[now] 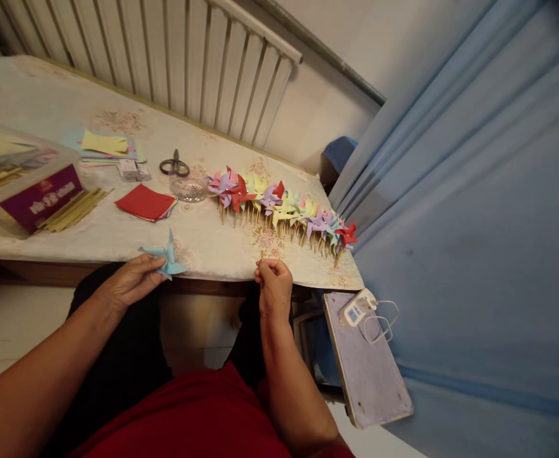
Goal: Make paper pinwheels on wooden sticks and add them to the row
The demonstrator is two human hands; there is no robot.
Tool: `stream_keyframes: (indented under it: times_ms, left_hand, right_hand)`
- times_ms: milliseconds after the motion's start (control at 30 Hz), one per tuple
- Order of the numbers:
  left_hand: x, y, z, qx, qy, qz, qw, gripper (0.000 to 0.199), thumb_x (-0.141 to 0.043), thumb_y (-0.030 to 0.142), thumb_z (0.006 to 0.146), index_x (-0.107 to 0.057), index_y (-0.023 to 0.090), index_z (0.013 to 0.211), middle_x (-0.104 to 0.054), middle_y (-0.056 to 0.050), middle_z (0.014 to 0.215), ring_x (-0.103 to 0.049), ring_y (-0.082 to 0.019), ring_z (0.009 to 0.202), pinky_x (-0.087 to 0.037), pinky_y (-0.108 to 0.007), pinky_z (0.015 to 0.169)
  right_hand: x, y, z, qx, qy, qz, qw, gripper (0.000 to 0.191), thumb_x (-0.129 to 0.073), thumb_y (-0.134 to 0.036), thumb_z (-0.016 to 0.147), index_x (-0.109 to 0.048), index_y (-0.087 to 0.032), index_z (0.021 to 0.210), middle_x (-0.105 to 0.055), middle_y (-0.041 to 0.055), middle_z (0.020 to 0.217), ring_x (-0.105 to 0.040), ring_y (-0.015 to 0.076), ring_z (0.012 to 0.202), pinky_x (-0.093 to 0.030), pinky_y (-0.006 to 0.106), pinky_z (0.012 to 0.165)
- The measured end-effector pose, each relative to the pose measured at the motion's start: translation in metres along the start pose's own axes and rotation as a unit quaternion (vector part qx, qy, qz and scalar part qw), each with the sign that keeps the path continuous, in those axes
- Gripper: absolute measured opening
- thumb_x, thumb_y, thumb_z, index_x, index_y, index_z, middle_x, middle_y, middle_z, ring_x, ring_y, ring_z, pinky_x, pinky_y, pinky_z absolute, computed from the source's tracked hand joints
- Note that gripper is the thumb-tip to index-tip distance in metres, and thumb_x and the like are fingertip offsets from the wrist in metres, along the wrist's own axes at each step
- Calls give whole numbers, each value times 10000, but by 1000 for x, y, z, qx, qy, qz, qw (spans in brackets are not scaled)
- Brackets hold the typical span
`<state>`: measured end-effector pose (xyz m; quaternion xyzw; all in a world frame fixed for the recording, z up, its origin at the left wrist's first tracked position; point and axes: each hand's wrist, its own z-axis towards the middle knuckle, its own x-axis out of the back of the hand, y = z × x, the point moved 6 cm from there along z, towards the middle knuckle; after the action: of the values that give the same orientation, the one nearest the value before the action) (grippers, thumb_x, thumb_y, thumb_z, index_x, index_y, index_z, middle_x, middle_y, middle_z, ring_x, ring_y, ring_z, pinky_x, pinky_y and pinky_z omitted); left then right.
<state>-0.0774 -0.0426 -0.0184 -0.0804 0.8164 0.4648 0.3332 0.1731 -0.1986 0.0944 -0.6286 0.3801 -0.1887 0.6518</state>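
Observation:
A light blue paper pinwheel [166,256] is pinched between the thumb and fingers of my left hand [138,278], just over the table's front edge. My right hand [275,283] is closed on a thin wooden stick [262,255], whose tip shows above the fingers. Pinwheel and stick are apart. Beyond my right hand, a long row of finished pinwheels [282,207] in red, purple, yellow, pink and blue lies on sticks. A stack of red paper squares [146,202] lies beyond my left hand.
Black scissors [175,165] and a clear dish [189,191] lie mid-table. At left are a clear box [26,184], loose sticks [74,211], small boxes [133,170] and coloured paper [105,144]. A stool [369,375] with a power strip [357,308] stands right, beside a blue curtain [479,210].

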Motion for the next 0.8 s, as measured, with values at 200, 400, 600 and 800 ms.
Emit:
stream_keyframes:
  times_ms: [200, 400, 600, 800]
  left_hand:
    - [-2, 1, -1, -7, -9, 8, 1000, 116, -703, -33, 704, -682, 73, 660, -696, -72, 608, -641, -149, 558, -571, -233, 554]
    - [2, -1, 1, -9, 1, 9, 1000, 147, -760, -7, 665, -663, 102, 647, -695, -48, 612, -632, -139, 562, -572, -227, 568]
    - [5, -2, 4, -13, -4, 17, 1000, 135, -735, 1, 692, -661, 109, 656, -697, -50, 621, -623, -135, 558, -560, -223, 567]
    - [9, -3, 7, -20, -10, 23, 999, 123, -728, 14, 704, -672, 108, 648, -681, -48, 601, -611, -132, 534, -558, -226, 555]
  right_hand:
    - [0, 3, -1, -15, 6, 3, 1000, 141, -694, -262, 611, -616, -166, 677, -617, -47, 539, -507, 79, 460, -357, 200, 464]
    - [1, 4, -2, -22, 0, -6, 1000, 127, -674, -249, 614, -604, -167, 683, -590, -59, 469, -464, 71, 388, -321, 190, 417]
    - [2, 4, -2, -19, 4, -5, 1000, 128, -677, -243, 615, -595, -173, 683, -561, -73, 447, -449, 65, 386, -313, 181, 413]
    - [3, 3, -1, -15, 4, 1, 1000, 151, -682, -240, 598, -597, -177, 706, -567, -70, 480, -463, 70, 406, -307, 181, 408]
